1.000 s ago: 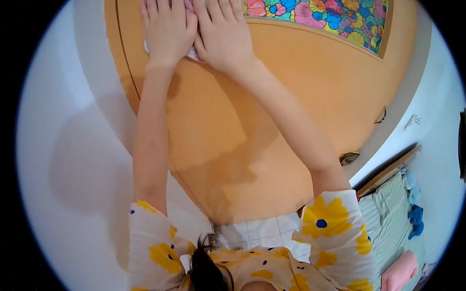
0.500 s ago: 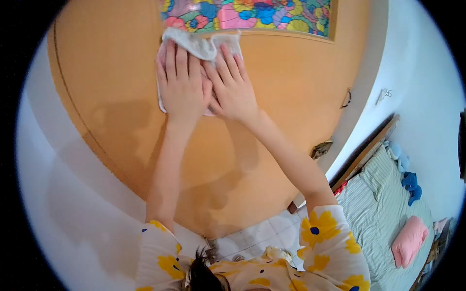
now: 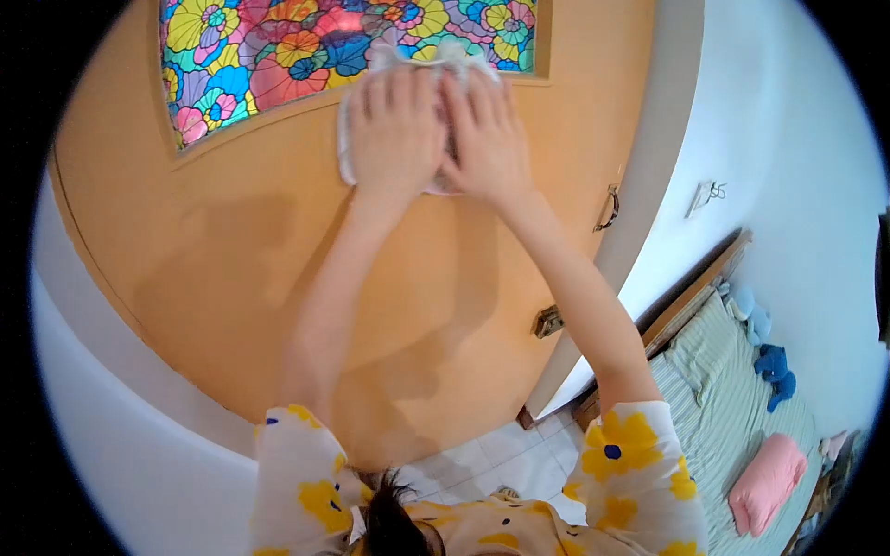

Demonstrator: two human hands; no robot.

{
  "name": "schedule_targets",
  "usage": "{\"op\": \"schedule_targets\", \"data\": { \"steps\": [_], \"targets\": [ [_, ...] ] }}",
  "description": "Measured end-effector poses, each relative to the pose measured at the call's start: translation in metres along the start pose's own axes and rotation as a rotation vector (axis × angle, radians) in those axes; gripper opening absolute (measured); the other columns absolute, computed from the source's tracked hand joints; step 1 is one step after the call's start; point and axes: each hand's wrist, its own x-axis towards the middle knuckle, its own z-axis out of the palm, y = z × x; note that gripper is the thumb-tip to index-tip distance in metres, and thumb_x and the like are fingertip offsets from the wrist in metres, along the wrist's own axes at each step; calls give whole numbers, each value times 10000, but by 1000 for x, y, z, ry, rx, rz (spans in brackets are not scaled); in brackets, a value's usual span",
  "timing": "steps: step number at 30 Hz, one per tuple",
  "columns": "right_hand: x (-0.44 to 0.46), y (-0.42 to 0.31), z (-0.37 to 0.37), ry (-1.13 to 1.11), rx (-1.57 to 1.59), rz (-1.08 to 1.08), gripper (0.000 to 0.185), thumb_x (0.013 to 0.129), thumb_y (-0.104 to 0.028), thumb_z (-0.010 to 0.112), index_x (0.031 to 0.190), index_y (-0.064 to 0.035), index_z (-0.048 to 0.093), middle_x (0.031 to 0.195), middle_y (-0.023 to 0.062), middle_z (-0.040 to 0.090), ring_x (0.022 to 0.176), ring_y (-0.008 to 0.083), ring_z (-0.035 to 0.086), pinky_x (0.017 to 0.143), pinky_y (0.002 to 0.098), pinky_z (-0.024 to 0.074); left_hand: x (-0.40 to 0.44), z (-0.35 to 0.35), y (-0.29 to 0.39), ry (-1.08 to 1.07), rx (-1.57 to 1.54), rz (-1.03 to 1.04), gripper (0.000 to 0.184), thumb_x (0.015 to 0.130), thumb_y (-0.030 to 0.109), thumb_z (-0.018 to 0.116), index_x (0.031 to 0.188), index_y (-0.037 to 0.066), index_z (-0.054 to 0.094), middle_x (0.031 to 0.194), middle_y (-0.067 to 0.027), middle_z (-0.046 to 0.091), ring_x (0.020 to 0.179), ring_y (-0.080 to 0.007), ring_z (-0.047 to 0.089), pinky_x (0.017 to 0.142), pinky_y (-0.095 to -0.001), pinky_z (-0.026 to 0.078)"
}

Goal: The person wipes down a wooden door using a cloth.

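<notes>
Both hands lie flat, side by side, on a pale pink and white cloth (image 3: 347,153) pressed against an orange door (image 3: 232,213). My left hand (image 3: 396,130) covers the cloth's left part, its fingers pointing up and slightly blurred. Close beside it, my right hand (image 3: 488,139) rests with its fingers stretched upward. The cloth's crumpled top edge reaches over the lower frame of a colourful flower-patterned panel (image 3: 297,56). Most of the cloth is hidden under the hands.
A door handle (image 3: 607,208) and a lock (image 3: 548,322) are on the door's right side. Beyond the white wall stands a bed (image 3: 714,408) with a pink bundle (image 3: 768,484) and a blue plush toy (image 3: 775,375). White floor tiles (image 3: 519,459) show below.
The hands and cloth have moved right across the door, up to the panel's lower edge. The view has shifted too, showing more of the panel and the door's left part.
</notes>
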Motion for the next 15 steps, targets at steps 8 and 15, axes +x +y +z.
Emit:
{"op": "schedule_targets", "data": {
  "steps": [8, 15],
  "targets": [
    [-30, 80, -33, -38, -42, 9, 612, 743, -240, 569, 1273, 20, 409, 1297, 213, 410, 1270, 383, 332, 1063, 526, 226, 38, 53, 90, 68, 16, 61, 248, 787, 178, 504, 992, 48, 550, 990, -89, 535, 953, -262, 494, 844, -392, 377],
    [-25, 56, -23, 73, 97, 77, 655, 735, -244, 602, 1287, 24, 373, 1300, 243, 386, 1262, 407, 323, 1058, 545, 218, 30, 39, 59, 73, -140, 152, 354, 713, 128, 584, 1060, 72, 542, 1036, -68, 542, 951, -241, 513, 828, -357, 418]
  ]
}}
